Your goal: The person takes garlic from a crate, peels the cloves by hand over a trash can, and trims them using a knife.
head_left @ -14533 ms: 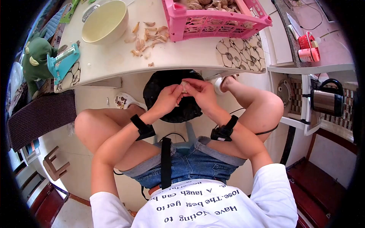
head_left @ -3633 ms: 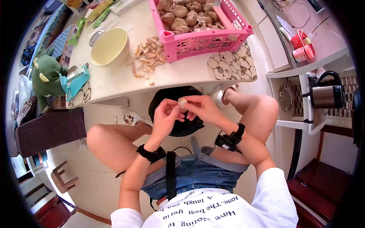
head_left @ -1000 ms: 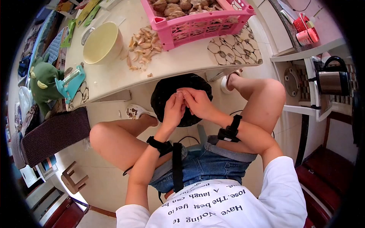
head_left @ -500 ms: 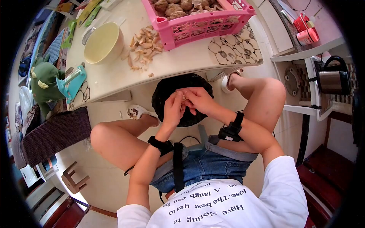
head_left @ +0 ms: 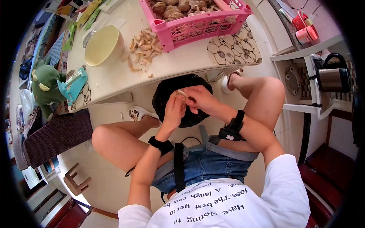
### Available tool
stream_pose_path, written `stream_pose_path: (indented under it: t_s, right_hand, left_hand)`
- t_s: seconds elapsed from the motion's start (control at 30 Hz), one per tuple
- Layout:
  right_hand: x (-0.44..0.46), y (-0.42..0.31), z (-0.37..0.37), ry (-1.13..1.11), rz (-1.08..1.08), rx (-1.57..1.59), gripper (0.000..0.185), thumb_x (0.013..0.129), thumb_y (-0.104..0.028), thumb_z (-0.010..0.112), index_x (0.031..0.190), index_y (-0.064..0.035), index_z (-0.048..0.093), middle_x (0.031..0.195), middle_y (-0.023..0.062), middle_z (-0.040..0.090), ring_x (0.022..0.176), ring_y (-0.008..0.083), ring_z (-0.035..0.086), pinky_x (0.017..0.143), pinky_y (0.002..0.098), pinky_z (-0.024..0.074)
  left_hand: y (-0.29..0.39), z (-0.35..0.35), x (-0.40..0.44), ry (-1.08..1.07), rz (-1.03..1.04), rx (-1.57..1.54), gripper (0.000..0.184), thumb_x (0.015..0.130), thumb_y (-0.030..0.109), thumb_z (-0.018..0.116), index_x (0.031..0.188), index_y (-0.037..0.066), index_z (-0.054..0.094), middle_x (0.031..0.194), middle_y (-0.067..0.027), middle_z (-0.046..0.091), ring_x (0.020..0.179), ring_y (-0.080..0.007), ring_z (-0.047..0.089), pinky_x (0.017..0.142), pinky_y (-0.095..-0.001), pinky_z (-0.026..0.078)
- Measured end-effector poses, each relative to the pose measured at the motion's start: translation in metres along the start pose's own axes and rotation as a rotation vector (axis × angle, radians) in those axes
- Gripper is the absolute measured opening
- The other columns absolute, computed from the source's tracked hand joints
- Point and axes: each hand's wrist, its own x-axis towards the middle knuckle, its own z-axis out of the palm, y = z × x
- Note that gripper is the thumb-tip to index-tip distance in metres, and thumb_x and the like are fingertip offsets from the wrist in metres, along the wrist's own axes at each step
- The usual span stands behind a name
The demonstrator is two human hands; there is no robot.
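My left hand (head_left: 174, 111) and my right hand (head_left: 202, 100) meet above a bin lined with a black bag (head_left: 162, 88). Between their fingertips a pale garlic clove (head_left: 183, 93) is pinched, part of it covered by the fingers. Beyond my hands, a loose pile of unpeeled garlic cloves (head_left: 146, 47) lies on the table (head_left: 114, 78). Left of the pile stands a pale yellow bowl (head_left: 102, 46), its visible inside bare. A pink plastic basket (head_left: 166, 36) holds several round brown lumps (head_left: 172, 11).
A turquoise plastic device (head_left: 73, 86) sits at the table's left corner, beside a green plush toy (head_left: 45, 85). My knees flank the bin. On the right is a shelf with a kettle (head_left: 332, 79); a small wooden stool (head_left: 77, 179) stands lower left.
My fingers have shifted slightly apart, so the garlic clove shows more at the fingertips. My hands stay over the bin; the view has moved a little.
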Motion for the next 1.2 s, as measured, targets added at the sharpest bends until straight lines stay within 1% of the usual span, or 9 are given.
stream_pose_path:
  t_s: [0.2,0.47,0.57,0.63,0.67,0.77,0.93,1.07,1.2]
  right_hand:
    - [0.001,0.001,-0.008,-0.043,0.048,0.051,0.028,0.097,-0.025,0.038,0.083,-0.0057,0.053,0.058,-0.0013,0.042,0.044,0.0089,0.037,0.041,0.0248,0.0364]
    - [-0.002,-0.002,-0.005,-0.167,0.107,0.03,0.027,0.096,-0.027,0.039,0.097,-0.0046,0.054,0.056,-0.0014,0.042,0.043,0.0081,0.035,0.039,0.0246,0.0357]
    - [-0.001,0.004,0.001,-0.02,0.017,0.018,0.027,0.096,-0.027,0.041,0.097,-0.0038,0.056,0.057,0.0,0.047,0.045,0.009,0.041,0.039,0.025,0.0373]
    - [-0.001,0.008,0.004,0.175,-0.218,-0.453,0.03,0.095,-0.028,0.043,0.093,-0.0021,0.057,0.06,0.001,0.051,0.048,0.0094,0.048,0.04,0.025,0.039]
    - [-0.002,0.009,0.004,0.176,-0.218,-0.451,0.03,0.095,-0.028,0.043,0.093,-0.0021,0.057,0.06,0.001,0.051,0.048,0.0094,0.048,0.04,0.025,0.039]
    - [-0.006,0.004,0.006,0.143,-0.206,-0.616,0.032,0.095,-0.028,0.043,0.087,0.0003,0.055,0.063,0.0073,0.056,0.052,0.0175,0.054,0.045,0.0302,0.0418]
    - [-0.002,0.013,0.003,0.164,-0.452,-0.835,0.033,0.095,-0.026,0.042,0.08,0.0024,0.048,0.067,0.0198,0.055,0.063,0.0349,0.056,0.058,0.0389,0.0427]
    - [-0.004,0.011,0.004,0.149,-0.456,-0.811,0.033,0.096,-0.027,0.041,0.081,0.002,0.048,0.065,0.0176,0.055,0.062,0.0323,0.056,0.057,0.038,0.0427]
    - [-0.011,0.002,0.009,0.115,-0.264,-0.667,0.034,0.096,-0.027,0.039,0.081,0.0022,0.048,0.064,0.0157,0.054,0.059,0.0293,0.056,0.056,0.0365,0.0428]
  left_hand:
    - [0.009,-0.001,0.0,-0.047,-0.098,-0.222,0.019,0.097,0.025,0.038,0.091,0.009,0.045,0.067,-0.0005,0.045,0.044,-0.0062,0.035,0.038,-0.0196,0.022]
    - [0.013,0.008,0.0,0.088,-0.016,0.005,0.027,0.096,0.03,0.046,0.079,0.009,0.048,0.056,0.0037,0.041,0.043,-0.0031,0.034,0.037,-0.0187,0.023]
    - [0.008,0.004,0.001,0.13,0.042,0.052,0.028,0.096,0.031,0.045,0.078,0.01,0.048,0.057,0.004,0.042,0.044,-0.0024,0.034,0.037,-0.0177,0.023]
    - [0.008,0.0,0.003,0.156,0.036,0.064,0.025,0.096,0.027,0.046,0.079,0.009,0.048,0.058,0.0042,0.042,0.046,-0.0022,0.035,0.04,-0.0176,0.025]
    - [0.009,-0.001,0.003,0.181,0.03,0.075,0.022,0.096,0.023,0.048,0.08,0.007,0.049,0.059,0.0044,0.043,0.049,-0.002,0.036,0.042,-0.0175,0.027]
    - [0.006,-0.001,0.005,0.141,0.066,0.052,0.028,0.097,0.032,0.045,0.078,0.01,0.046,0.057,0.0039,0.042,0.043,-0.0027,0.033,0.038,-0.0177,0.024]
    - [0.008,-0.003,0.003,0.103,0.038,0.026,0.024,0.096,0.027,0.047,0.079,0.01,0.045,0.058,0.0045,0.041,0.048,-0.0022,0.035,0.041,-0.0172,0.026]
    - [0.004,-0.007,0.004,0.031,0.045,-0.044,0.025,0.096,0.03,0.046,0.082,0.01,0.044,0.058,0.0042,0.04,0.046,-0.0026,0.033,0.04,-0.0172,0.024]
    - [0.006,-0.006,0.004,-0.012,0.054,-0.076,0.025,0.097,0.032,0.044,0.083,0.01,0.043,0.058,0.0036,0.04,0.045,-0.0028,0.032,0.039,-0.0173,0.024]
